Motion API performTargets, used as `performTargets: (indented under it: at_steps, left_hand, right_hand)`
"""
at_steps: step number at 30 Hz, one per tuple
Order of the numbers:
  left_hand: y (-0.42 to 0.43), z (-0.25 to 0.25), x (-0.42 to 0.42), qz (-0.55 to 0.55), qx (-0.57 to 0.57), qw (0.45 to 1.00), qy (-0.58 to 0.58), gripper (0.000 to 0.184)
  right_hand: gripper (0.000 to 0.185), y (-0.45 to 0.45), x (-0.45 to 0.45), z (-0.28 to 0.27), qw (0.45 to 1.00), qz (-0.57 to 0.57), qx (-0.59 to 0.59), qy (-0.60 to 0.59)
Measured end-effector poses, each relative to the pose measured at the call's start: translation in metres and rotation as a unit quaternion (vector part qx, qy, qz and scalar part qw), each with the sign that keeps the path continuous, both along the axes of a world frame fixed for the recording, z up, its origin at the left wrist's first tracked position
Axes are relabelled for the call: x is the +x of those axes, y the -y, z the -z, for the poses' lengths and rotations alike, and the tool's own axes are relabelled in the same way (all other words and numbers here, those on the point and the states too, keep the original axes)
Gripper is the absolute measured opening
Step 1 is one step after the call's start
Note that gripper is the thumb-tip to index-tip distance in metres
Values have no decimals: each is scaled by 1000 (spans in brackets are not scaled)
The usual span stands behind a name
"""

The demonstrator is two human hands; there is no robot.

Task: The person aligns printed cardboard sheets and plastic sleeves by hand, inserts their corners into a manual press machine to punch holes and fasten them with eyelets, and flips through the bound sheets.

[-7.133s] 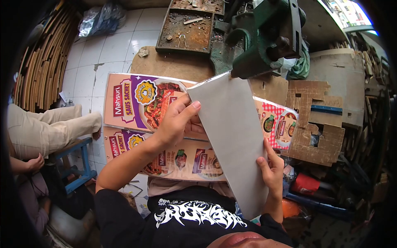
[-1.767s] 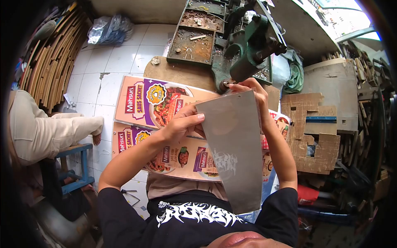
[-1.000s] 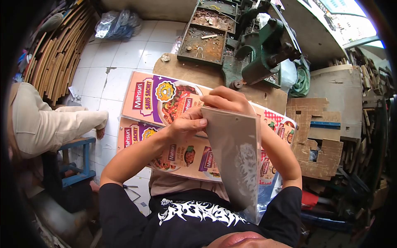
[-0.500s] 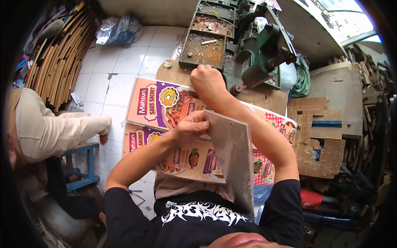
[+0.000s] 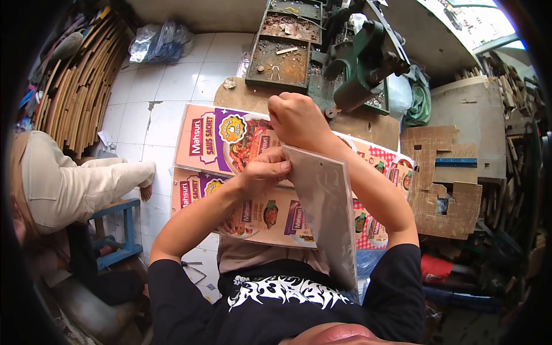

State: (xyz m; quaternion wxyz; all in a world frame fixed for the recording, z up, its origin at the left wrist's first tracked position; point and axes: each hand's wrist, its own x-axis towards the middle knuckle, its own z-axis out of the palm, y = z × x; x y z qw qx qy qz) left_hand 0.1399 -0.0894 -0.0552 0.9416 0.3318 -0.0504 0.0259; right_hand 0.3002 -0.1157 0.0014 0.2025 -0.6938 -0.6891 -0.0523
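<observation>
My left hand (image 5: 266, 171) pinches the upper left corner of a grey sheet (image 5: 325, 201) that looks glossy and hangs tilted toward my shirt. A small hole shows near its top edge. My right hand (image 5: 299, 118) is closed beyond the sheet, above the printed boards and close to the green metal press (image 5: 362, 69); whether anything is in its fingers is hidden. Beneath my forearms lie an upper printed board (image 5: 197, 138) and a lower printed board (image 5: 267, 221), both with food pictures.
Divided metal trays (image 5: 282, 60) with small parts stand at the back beside the press. Cut cardboard (image 5: 428, 190) lies at the right. Wooden strips (image 5: 80, 86) are stacked at the far left. Another person's leg (image 5: 98, 178) extends near a blue stool (image 5: 127, 230).
My right hand has left the sheet's upper right part, moved left and away from me, and closed. My left hand keeps its hold while the sheet has turned more edge-on.
</observation>
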Motion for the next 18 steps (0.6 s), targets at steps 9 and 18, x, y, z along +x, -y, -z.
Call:
performTargets:
  at_steps: [9, 18]
  left_hand:
    - [-1, -2, -1, 32, -35, 999, -7, 43]
    - [0, -3, 1, 34, -22, 999, -2, 42]
  right_hand:
    - [10, 93, 20, -30, 967, 26, 5, -252]
    - [7, 101, 71, 4, 833, 102, 112, -532]
